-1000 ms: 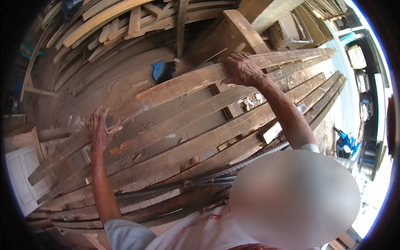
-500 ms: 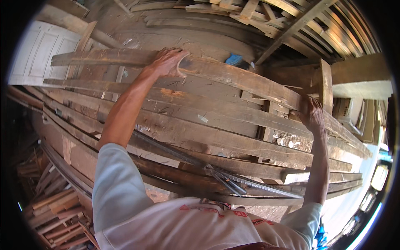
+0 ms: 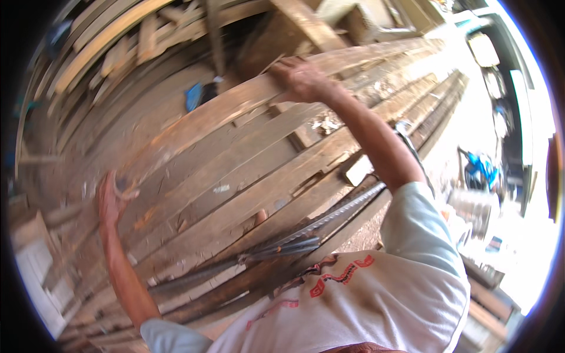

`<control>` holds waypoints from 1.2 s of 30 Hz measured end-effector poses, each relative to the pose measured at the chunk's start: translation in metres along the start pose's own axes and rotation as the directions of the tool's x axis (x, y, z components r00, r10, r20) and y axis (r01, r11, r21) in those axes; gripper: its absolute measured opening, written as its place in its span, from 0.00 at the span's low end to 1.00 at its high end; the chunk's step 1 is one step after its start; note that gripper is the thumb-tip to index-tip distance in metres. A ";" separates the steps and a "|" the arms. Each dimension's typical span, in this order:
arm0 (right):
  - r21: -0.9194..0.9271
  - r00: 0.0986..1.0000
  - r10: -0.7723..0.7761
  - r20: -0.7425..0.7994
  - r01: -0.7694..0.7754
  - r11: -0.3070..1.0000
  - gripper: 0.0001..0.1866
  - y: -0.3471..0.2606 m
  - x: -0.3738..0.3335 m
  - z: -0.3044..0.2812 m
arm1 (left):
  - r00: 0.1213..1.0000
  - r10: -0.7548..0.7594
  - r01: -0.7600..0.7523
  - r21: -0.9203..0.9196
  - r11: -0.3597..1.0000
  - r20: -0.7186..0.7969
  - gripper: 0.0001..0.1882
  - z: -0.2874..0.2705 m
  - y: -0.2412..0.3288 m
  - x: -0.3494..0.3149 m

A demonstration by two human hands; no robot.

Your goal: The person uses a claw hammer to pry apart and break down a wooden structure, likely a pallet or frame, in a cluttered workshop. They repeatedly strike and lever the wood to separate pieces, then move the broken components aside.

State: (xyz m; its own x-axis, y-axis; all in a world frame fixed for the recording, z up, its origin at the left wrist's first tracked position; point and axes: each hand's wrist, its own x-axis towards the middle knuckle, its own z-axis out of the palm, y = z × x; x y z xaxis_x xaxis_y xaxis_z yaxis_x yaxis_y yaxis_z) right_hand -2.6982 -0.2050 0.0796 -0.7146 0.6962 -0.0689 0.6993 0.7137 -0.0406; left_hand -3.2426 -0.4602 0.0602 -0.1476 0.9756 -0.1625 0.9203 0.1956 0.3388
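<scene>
Although the view has swung round since a moment ago, the left hand (image 3: 112, 197) and right hand (image 3: 297, 79) stay clamped on the same long plank (image 3: 206, 120), well apart along it — so the hold looks unbroken. The plank spans the upper side; its far edge faces brown floor (image 3: 147, 112), with a blue object (image 3: 192, 97) nearby — its near edge runs beside the next plank (image 3: 247, 140), a gap between.

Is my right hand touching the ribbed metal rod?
No, your right hand grips the farthest long plank in the row, while the ribbed metal rod lies nearer your body.
</scene>
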 end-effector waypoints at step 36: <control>0.196 0.986 -0.138 0.097 0.117 0.974 0.40 -0.079 -0.069 0.032 | 0.977 -0.138 0.114 0.150 0.982 0.162 0.46 0.047 -0.013 -0.138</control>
State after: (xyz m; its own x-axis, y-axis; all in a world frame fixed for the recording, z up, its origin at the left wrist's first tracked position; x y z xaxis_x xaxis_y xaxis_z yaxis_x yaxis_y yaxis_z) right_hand -2.7041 -0.3118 0.0560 -0.7987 0.5804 -0.1588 0.6015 0.7612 -0.2425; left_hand -3.2175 -0.6019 0.0349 -0.2130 0.9102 -0.3553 0.9412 0.2888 0.1754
